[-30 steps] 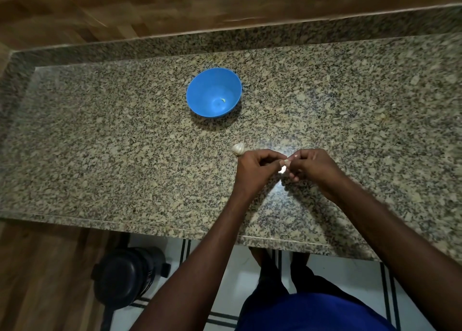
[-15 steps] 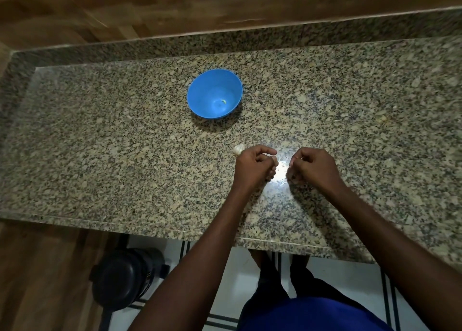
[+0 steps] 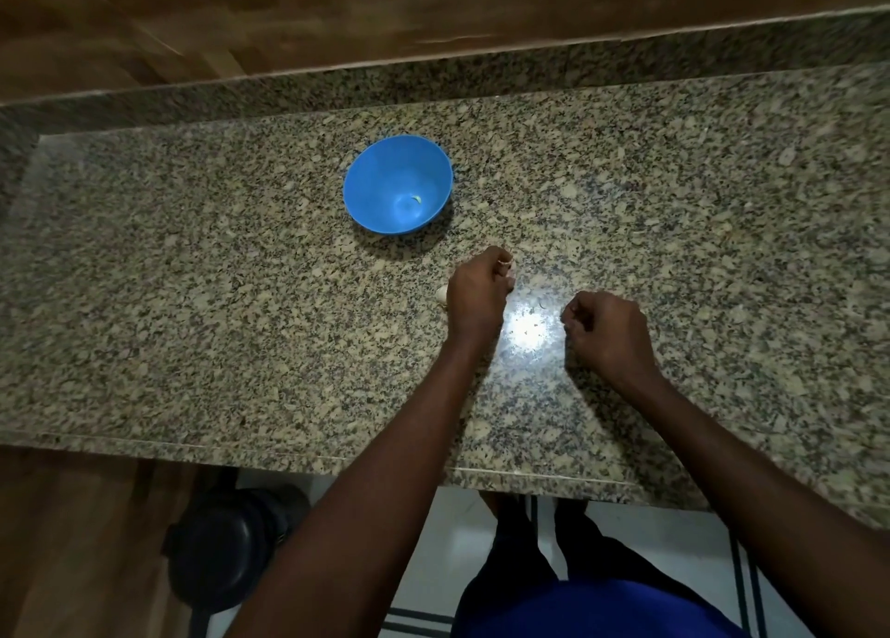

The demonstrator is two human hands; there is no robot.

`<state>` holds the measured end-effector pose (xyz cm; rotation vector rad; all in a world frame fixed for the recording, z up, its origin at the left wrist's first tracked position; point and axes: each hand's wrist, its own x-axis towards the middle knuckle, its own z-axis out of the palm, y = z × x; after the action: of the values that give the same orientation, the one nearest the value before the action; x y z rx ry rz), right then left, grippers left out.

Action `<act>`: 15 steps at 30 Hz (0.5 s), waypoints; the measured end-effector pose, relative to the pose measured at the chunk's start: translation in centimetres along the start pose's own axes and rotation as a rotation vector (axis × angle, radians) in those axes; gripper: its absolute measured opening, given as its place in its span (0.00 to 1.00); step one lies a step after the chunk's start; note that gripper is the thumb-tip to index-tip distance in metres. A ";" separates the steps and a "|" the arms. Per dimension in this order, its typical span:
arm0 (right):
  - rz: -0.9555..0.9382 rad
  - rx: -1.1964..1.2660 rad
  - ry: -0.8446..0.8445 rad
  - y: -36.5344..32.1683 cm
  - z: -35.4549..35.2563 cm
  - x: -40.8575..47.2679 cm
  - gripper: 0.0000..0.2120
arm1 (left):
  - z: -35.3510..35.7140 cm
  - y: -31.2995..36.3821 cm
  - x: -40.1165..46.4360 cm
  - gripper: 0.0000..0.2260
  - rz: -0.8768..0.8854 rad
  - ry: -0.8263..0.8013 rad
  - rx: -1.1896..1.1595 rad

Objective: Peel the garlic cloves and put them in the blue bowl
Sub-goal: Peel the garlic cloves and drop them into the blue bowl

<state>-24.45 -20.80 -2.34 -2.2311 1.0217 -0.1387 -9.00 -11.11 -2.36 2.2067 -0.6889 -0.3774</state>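
The blue bowl (image 3: 371, 189) stands on the granite counter (image 3: 192, 300) with one small pale clove (image 3: 417, 199) in its bottom. My left hand (image 3: 477, 295) is just in front of the bowl and pinches a garlic clove (image 3: 507, 265) at its fingertips. A garlic bulb (image 3: 441, 294) lies on the counter, half hidden behind that hand's left side. My right hand (image 3: 609, 329) hovers to the right with its fingers curled in; nothing shows in them.
A small scrap of peel (image 3: 542, 305) lies between my hands, near a bright glare spot. A granite backsplash and a wooden wall run along the far side. Below the counter's near edge sit a black round object (image 3: 231, 551) and the tiled floor.
My hands have come apart. The left hand moved forward toward the bowl with the clove, and the right hand drew back to the right.
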 end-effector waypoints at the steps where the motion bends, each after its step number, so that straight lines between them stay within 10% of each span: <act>1: -0.006 -0.018 -0.004 0.1 0.0 0.0 0.06 | -0.1 0.0 -0.8 0.09 0.019 0.021 -0.003; 15: -0.095 -0.016 0.068 0.9 0.3 0.2 0.07 | 3.2 -0.4 -6.2 0.04 0.273 -0.151 0.224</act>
<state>-24.75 -21.24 -3.16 -2.3038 0.9553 -0.2500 -15.36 -9.12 -4.46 2.2665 -1.1477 -0.3417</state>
